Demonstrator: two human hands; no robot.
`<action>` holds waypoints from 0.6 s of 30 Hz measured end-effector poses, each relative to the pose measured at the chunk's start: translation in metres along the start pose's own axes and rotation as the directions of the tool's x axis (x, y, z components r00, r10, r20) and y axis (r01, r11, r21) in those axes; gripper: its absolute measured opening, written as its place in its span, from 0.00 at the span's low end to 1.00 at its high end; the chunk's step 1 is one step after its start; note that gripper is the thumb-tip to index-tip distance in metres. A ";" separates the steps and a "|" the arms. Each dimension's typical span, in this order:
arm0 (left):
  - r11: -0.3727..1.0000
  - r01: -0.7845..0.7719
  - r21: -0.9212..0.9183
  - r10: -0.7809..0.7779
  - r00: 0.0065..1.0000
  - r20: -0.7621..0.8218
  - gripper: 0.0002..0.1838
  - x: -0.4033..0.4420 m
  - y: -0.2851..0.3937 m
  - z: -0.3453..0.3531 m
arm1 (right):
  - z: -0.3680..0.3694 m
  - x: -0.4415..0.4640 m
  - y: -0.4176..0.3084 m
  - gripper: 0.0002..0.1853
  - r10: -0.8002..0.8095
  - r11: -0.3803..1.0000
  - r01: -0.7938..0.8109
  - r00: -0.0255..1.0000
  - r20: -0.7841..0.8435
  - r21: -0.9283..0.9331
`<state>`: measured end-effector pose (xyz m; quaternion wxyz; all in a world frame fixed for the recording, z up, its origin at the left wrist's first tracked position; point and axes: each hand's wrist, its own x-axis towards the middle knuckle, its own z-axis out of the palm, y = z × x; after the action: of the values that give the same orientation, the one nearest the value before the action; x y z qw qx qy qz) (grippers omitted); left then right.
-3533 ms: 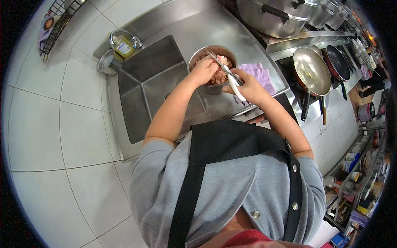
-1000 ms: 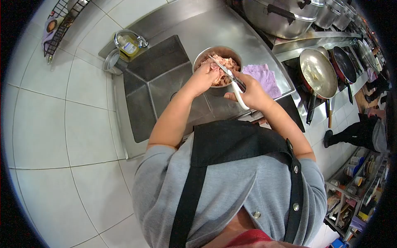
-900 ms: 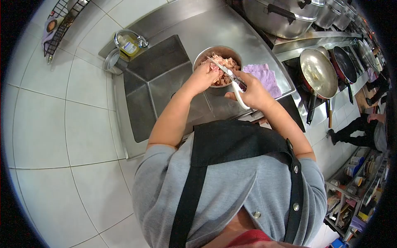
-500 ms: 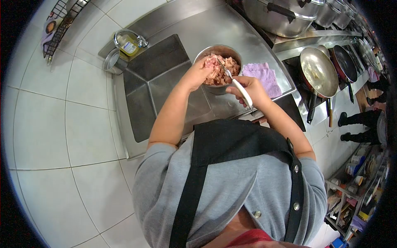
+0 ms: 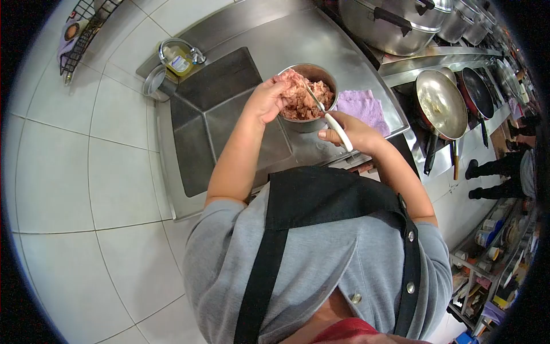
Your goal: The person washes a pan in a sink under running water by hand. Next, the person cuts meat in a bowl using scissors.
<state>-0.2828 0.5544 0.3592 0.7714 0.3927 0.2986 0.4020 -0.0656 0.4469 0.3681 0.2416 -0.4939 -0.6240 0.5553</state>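
A metal pot [image 5: 334,86] stands on the steel counter, filled with chunks of raw meat [image 5: 317,108]. At the pot's left rim, my left hand [image 5: 267,101] is closed on a pale pink piece of raw meat [image 5: 294,82], which hangs over the pot. My right hand [image 5: 356,133], right of the pot, grips white-handled kitchen scissors [image 5: 339,131]. Their metal blades point up and left into the meat; the blade tips touch or lie close to the held piece. The fingers of my right hand partly cover the handles.
Left of the pot is a steel sink [image 5: 215,80] with a faucet [image 5: 197,56], a bottle of yellow liquid [image 5: 181,64] and a small metal pot [image 5: 157,84]. A purple cloth [image 5: 364,110] lies right of the pot. Pans [image 5: 441,103] sit on the stove; another person's legs [image 5: 498,167] show far right.
My left hand has shifted slightly left and lifted the meat piece toward the pot's rim. My right hand has moved a little right and down with the scissors.
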 end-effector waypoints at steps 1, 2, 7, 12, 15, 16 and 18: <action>1.000 0.003 -0.004 -0.003 1.000 -0.003 0.13 -0.001 0.001 0.001 | 0.000 0.000 0.003 0.43 0.001 1.000 -0.001 1.000 -0.002 0.001; 1.000 0.005 -0.002 -0.005 1.000 -0.002 0.13 0.000 0.001 0.002 | 0.002 0.000 0.002 0.45 -0.020 0.998 0.016 0.998 -0.056 -0.061; 0.990 0.055 0.129 -0.058 0.998 0.022 0.13 0.001 -0.004 0.005 | 0.004 -0.007 -0.023 0.49 -0.010 0.992 0.002 0.998 -0.059 -0.129; 0.997 -0.026 0.074 0.027 1.000 -0.012 0.13 -0.008 0.004 0.024 | 0.007 -0.007 -0.010 0.51 -0.072 0.943 -0.001 0.976 -0.207 -0.333; 0.998 -0.055 0.038 0.055 0.998 -0.011 0.13 -0.008 0.007 0.025 | 0.005 -0.008 -0.009 0.51 -0.052 0.941 -0.015 0.981 -0.188 -0.337; 0.997 -0.047 0.058 0.045 0.998 0.033 0.15 -0.007 0.007 0.025 | 0.005 -0.008 -0.009 0.51 -0.050 0.941 -0.017 0.980 -0.190 -0.338; 0.992 -0.038 0.119 0.034 0.999 0.039 0.18 -0.005 0.001 0.021 | 0.006 -0.008 -0.010 0.51 -0.059 0.943 -0.015 0.976 -0.211 -0.332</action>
<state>-0.2697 0.5425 0.3717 0.7446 0.4508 0.3006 0.3899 -0.0710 0.4381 0.3782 0.2280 -0.5783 -0.6838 0.3822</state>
